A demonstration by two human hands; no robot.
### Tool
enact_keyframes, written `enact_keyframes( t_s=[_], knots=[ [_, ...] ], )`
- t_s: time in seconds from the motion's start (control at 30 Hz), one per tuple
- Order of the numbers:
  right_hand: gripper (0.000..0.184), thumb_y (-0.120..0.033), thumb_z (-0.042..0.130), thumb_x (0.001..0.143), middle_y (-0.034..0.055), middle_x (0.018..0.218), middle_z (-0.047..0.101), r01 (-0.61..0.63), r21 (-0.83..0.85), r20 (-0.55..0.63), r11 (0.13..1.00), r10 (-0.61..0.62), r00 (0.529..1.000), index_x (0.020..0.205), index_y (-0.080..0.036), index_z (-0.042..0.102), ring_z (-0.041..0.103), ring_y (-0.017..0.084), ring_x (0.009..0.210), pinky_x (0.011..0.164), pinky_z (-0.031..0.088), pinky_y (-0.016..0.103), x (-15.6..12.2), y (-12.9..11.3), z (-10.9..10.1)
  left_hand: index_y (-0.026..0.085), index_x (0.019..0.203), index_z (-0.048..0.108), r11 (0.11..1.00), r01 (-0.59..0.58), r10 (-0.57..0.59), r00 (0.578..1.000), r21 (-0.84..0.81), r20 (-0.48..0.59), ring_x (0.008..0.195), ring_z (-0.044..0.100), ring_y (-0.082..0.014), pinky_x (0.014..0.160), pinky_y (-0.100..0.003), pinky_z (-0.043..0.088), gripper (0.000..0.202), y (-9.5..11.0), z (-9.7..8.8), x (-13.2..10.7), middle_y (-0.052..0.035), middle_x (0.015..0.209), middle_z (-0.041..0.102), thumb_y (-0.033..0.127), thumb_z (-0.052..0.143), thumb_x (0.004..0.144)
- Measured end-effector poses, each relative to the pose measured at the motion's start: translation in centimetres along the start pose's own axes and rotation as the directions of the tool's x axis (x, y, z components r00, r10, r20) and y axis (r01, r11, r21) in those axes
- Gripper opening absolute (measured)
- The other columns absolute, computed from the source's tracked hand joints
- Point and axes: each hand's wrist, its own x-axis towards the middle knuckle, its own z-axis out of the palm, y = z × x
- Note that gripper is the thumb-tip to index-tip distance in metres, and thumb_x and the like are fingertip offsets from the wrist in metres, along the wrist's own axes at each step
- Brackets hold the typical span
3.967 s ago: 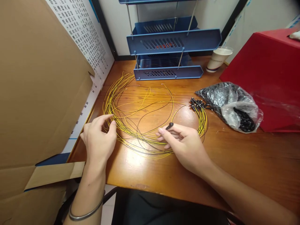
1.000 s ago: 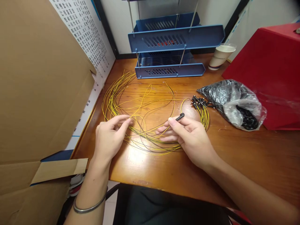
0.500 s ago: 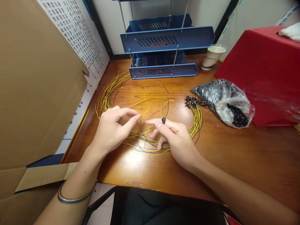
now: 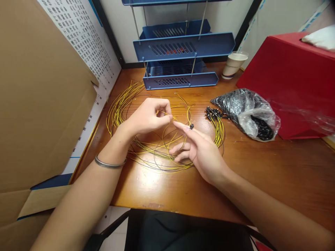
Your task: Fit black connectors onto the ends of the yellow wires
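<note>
A loose coil of thin yellow and black wires lies on the wooden desk. My left hand hovers above the coil, fingers curled, pinching the end of one yellow wire. My right hand is just to its right, thumb and forefinger holding a small black cap close to that wire end. A bunch of wire ends with black caps rests at the coil's right side.
A clear plastic bag of black caps lies right of the coil. A blue stacked paper tray and a paper cup stand at the back. A red box is on the right, cardboard on the left.
My left hand rose from the coil with a yellow wire end pinched. My right hand moved left with the black cap, so both hands now meet over the coil's middle.
</note>
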Motion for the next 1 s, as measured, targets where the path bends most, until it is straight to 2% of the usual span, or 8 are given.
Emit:
enact_keyframes(
  t_s=[0.1, 0.2, 0.3, 0.47, 0.6, 0.8, 0.93, 1.0],
  knots=[
    [0.048, -0.044, 0.058, 0.093, 0.0117, 0.103, 0.07, -0.005, 0.012, -0.003, 1.0, 0.005, 1.0, 0.134, -0.02, 0.061, 0.069, 0.017, 0.063, 0.05, 0.055, 0.029, 0.1, -0.1, 0.1, 0.016, 0.07, 0.061, 0.994, -0.062, 0.062, 0.998, 0.089, 0.009, 0.051, 0.045, -0.0091, 0.053, -0.023, 0.033, 0.009, -0.4, 0.4, -0.7, 0.004, 0.055, 0.054, 0.021, 0.061, 0.078],
    [0.048, -0.045, 0.056, 0.094, 0.0104, 0.093, 0.071, -0.026, 0.031, -0.003, 0.999, 0.026, 1.0, 0.135, -0.019, 0.06, 0.068, 0.018, 0.062, 0.052, 0.057, 0.031, 0.1, -0.1, 0.1, 0.017, 0.077, 0.063, 0.977, -0.097, 0.098, 0.995, 0.19, 0.0, 0.047, 0.042, -0.0086, 0.053, -0.023, 0.031, 0.008, -0.7, 0.5, -1.5, 0.0059, 0.052, 0.05, 0.021, 0.059, 0.08],
    [0.049, -0.047, 0.056, 0.095, 0.0084, 0.081, 0.07, -0.034, 0.054, 0.013, 0.998, 0.033, 0.999, 0.134, -0.018, 0.059, 0.067, 0.019, 0.058, 0.054, 0.057, 0.032, 0.2, 0.1, 0.0, 0.017, 0.078, 0.065, 0.971, -0.096, 0.102, 0.995, 0.217, -0.019, 0.045, 0.041, -0.0083, 0.053, -0.023, 0.031, 0.009, -0.9, 0.5, -2.0, 0.0066, 0.049, 0.048, 0.022, 0.059, 0.082],
    [0.035, -0.043, 0.052, 0.097, 0.0098, 0.101, 0.072, 0.037, 0.068, 0.046, 0.997, -0.04, 0.998, 0.121, -0.019, 0.062, 0.061, 0.013, 0.049, 0.05, 0.053, 0.031, 0.2, 0.1, -0.1, 0.016, 0.081, 0.068, 0.968, -0.095, 0.108, 0.993, 0.232, -0.043, 0.045, 0.043, -0.0085, 0.053, -0.023, 0.031, 0.013, -0.9, 0.9, -2.2, 0.0055, 0.049, 0.052, 0.026, 0.06, 0.084],
    [0.038, -0.051, 0.055, 0.094, 0.0065, 0.083, 0.07, 0.028, 0.023, 0.084, 0.999, -0.03, 0.996, 0.114, -0.021, 0.067, 0.057, 0.014, 0.045, 0.048, 0.049, 0.031, 0.3, 0.2, -0.2, 0.017, 0.08, 0.069, 0.967, -0.082, 0.098, 0.994, 0.243, -0.055, 0.046, 0.046, -0.0091, 0.053, -0.023, 0.031, 0.016, -0.9, 1.1, -2.2, 0.0035, 0.052, 0.057, 0.029, 0.061, 0.085],
    [0.049, -0.053, 0.054, 0.093, 0.0015, 0.063, 0.061, 0.036, -0.023, 0.099, 0.999, -0.034, 0.994, 0.128, -0.02, 0.065, 0.055, 0.017, 0.046, 0.049, 0.048, 0.033, 0.3, 0.1, -0.4, 0.017, 0.085, 0.074, 0.967, -0.122, 0.138, 0.989, 0.222, -0.055, 0.045, 0.044, -0.0083, 0.052, -0.023, 0.032, 0.018, -1.2, 1.0, -2.1, 0.0041, 0.051, 0.057, 0.029, 0.061, 0.087],
    [0.059, -0.053, 0.052, 0.095, -0.0046, 0.045, 0.048, 0.015, -0.016, 0.114, 1.0, -0.014, 0.993, 0.141, -0.016, 0.056, 0.047, 0.015, 0.041, 0.049, 0.048, 0.03, 0.2, 0.3, -0.4, 0.018, 0.087, 0.076, 0.98, -0.111, 0.12, 0.991, 0.164, -0.05, 0.049, 0.048, -0.0085, 0.054, -0.023, 0.034, 0.02, -1.2, 1.2, -2.0, 0.0025, 0.057, 0.062, 0.033, 0.062, 0.091],
    [0.063, -0.053, 0.051, 0.095, -0.0055, 0.043, 0.047, 0.006, -0.019, 0.114, 1.0, -0.004, 0.994, 0.145, -0.014, 0.051, 0.046, 0.014, 0.04, 0.049, 0.049, 0.029, 0.1, 0.3, -0.4, 0.017, 0.088, 0.075, 0.984, -0.099, 0.106, 0.994, 0.149, -0.041, 0.049, 0.047, -0.0088, 0.054, -0.023, 0.035, 0.021, -1.1, 1.3, -2.0, 0.003, 0.056, 0.061, 0.033, 0.062, 0.092]
  ],
)
